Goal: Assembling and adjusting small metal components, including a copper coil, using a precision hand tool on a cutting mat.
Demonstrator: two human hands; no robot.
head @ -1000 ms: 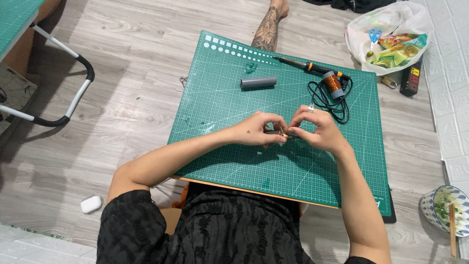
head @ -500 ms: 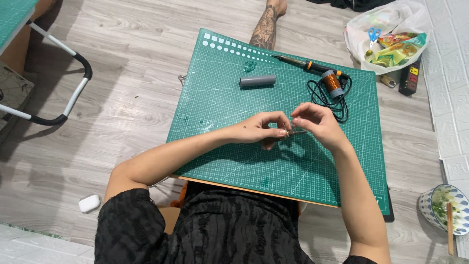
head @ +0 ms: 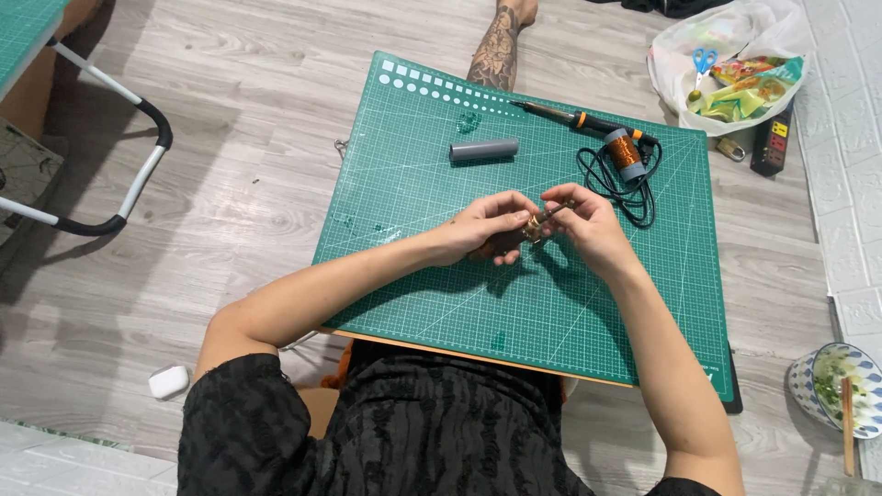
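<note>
both hands, left hand [head: 487,230] and right hand [head: 581,220], fingers pinched on small coppery part [head: 533,227] mid-assembly; next needs steady fine grip.

Bright even light, sharp focus; soft shadows under forearms, slight wide-angle edge distortion.

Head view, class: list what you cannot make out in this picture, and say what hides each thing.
- Small brown piece, head view: too small, and mostly covered by the fingers of the left hand and right hand.
- Each hand's grip on it: fingers overlap, so it is unclear.
- Bowl: cut off by the right edge.
- White bag contents: partly hidden by its folds.
</note>
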